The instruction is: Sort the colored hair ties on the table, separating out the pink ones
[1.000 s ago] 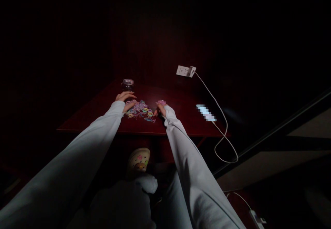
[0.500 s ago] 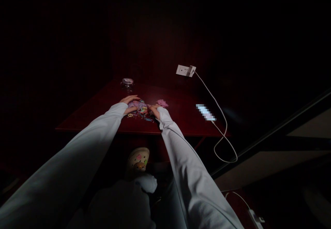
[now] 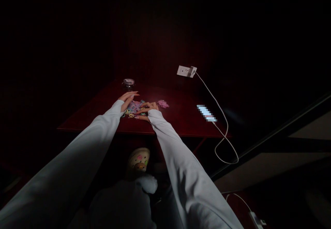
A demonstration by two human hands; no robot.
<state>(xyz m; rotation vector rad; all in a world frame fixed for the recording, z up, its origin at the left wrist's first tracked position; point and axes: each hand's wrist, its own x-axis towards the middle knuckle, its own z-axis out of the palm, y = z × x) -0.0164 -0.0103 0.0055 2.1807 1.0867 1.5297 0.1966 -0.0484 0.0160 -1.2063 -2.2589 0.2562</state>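
A loose pile of small multicoloured bands, apparently hair ties (image 3: 133, 107), lies on the dark red table (image 3: 88, 120). At its left edge is my left hand (image 3: 127, 99), with fingers stretched out and nothing held. My right hand (image 3: 148, 109) reaches over the right side of the pile, fingers extended and spread, touching the bands. Part of the pile is hidden under both hands. Just right of my right hand sits a separate small heap of pink bands (image 3: 163, 103).
A clear lidded jar (image 3: 128, 84) stands at the table's back left. To the right lies a blurred-out phone (image 3: 206, 113) on a white cable (image 3: 227, 129) running to a wall socket (image 3: 184, 71). A clog (image 3: 139, 158) shows below the table edge.
My right hand has moved left over the pile, and its fingers have spread. My left hand has lifted slightly at the left edge. More of the pile now shows between them.
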